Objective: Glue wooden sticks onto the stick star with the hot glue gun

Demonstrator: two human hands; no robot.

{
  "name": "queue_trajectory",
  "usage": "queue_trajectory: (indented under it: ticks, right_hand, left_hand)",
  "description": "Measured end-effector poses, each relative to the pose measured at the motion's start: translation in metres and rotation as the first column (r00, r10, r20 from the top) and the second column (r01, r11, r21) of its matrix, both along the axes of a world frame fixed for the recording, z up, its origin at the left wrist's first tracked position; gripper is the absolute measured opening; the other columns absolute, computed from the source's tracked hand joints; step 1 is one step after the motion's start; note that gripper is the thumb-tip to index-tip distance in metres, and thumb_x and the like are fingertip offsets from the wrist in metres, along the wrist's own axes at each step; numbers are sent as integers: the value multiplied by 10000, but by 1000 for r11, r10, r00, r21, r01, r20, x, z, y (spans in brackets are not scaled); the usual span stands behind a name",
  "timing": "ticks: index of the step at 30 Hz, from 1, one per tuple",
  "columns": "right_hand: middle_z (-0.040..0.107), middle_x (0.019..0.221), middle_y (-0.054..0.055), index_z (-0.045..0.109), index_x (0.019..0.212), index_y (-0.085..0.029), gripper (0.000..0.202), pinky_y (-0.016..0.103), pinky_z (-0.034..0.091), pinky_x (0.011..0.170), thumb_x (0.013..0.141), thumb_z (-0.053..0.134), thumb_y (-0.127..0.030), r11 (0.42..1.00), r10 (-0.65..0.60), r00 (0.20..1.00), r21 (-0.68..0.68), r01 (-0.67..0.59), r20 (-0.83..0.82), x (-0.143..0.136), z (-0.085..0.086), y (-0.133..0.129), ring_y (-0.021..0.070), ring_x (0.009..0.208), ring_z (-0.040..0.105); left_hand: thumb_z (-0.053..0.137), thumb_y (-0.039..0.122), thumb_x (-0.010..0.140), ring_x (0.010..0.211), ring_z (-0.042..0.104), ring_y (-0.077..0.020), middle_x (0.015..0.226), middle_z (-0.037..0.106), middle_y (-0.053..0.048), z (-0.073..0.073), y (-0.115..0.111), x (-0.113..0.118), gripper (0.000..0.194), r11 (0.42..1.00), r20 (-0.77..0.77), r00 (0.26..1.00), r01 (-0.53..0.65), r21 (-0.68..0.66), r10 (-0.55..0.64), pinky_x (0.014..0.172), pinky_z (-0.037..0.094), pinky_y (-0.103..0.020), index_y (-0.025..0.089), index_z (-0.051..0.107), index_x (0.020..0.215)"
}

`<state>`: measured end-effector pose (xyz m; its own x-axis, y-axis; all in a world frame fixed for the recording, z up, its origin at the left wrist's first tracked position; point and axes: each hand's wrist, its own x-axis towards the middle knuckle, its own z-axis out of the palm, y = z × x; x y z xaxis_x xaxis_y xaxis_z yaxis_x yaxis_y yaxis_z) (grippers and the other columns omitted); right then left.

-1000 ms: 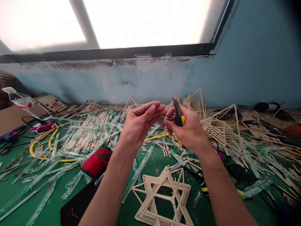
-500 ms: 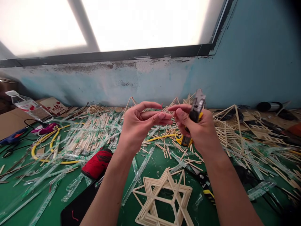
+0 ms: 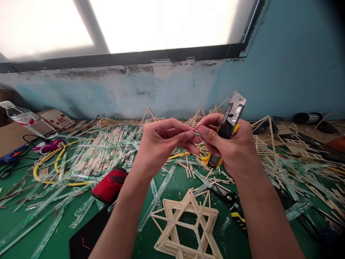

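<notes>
Fingertips of both hands meet around a tiny red string (image 3: 197, 127) in front of me. My left hand (image 3: 168, 138) pinches one end of it between thumb and forefinger. My right hand (image 3: 225, 140) pinches the other end and also keeps a utility knife (image 3: 232, 115) in its palm. The knife's metal blade end points up, and its yellow-black body shows below the fingers. Under the hands, on the green table, lies a star-shaped frame of stacked wooden sticks (image 3: 176, 246). Several stick pyramid frames (image 3: 260, 147) stand behind.
Loose sticks (image 3: 99, 151) and clear plastic wrappers (image 3: 50, 233) cover much of the green table. A red-black roll-shaped object (image 3: 109, 185) sits left, near a black board (image 3: 81, 230). Yellow-black scissors (image 3: 233, 205) lie right. A water bottle (image 3: 29, 120) leans at far left.
The fingertips of my right hand have come against those of my left at the red string. The knife in my right hand has tilted and risen slightly, and the view has shifted a little.
</notes>
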<state>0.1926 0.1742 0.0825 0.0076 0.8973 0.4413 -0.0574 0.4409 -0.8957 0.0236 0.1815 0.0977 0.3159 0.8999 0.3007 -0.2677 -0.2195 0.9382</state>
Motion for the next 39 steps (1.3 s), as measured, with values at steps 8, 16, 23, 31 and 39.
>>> queue_trajectory:
  ticks: [8,16,23,31,39]
  right_hand:
    - [620,636,-18,779,905,-225,189,246,302,383,810,824,-381,999,48,998,-11,-49,-43,-4,1,-2,77,473,463]
    - [715,752,10,741,785,-202,144,219,290,351,792,839,-308,998,-59,988,3,60,-143,-5,-3,6,52,457,461]
    - [724,728,13,727,770,-214,116,198,282,325,805,826,-262,993,-51,951,89,82,-306,-7,0,4,83,504,551]
    - [704,816,-5,729,726,-254,100,187,241,329,752,821,-224,975,-63,812,137,173,-580,2,8,5,81,591,518]
    - [649,642,-24,776,821,-226,128,209,207,313,722,857,-228,980,-108,886,103,172,-451,15,4,11,62,458,449]
  left_hand:
    - [834,242,805,571,726,-162,706,757,-44,0,2,0,142,1000,0,1000,-7,-18,7,583,617,-262,133,746,781]
    - [830,255,814,637,755,-178,758,780,-49,-3,6,-4,145,995,31,995,-93,-18,94,672,642,-283,153,734,777]
    - [931,300,677,611,623,-63,672,719,-8,-6,12,-6,185,970,87,967,-241,9,240,619,534,-152,178,800,725]
    - [990,377,555,632,592,-54,669,716,-20,-4,14,-10,329,955,137,947,-278,-101,290,631,518,-134,187,834,774]
    - [990,389,554,602,527,-52,626,614,19,-4,20,-19,317,938,212,915,-342,-51,345,584,473,-155,182,787,681]
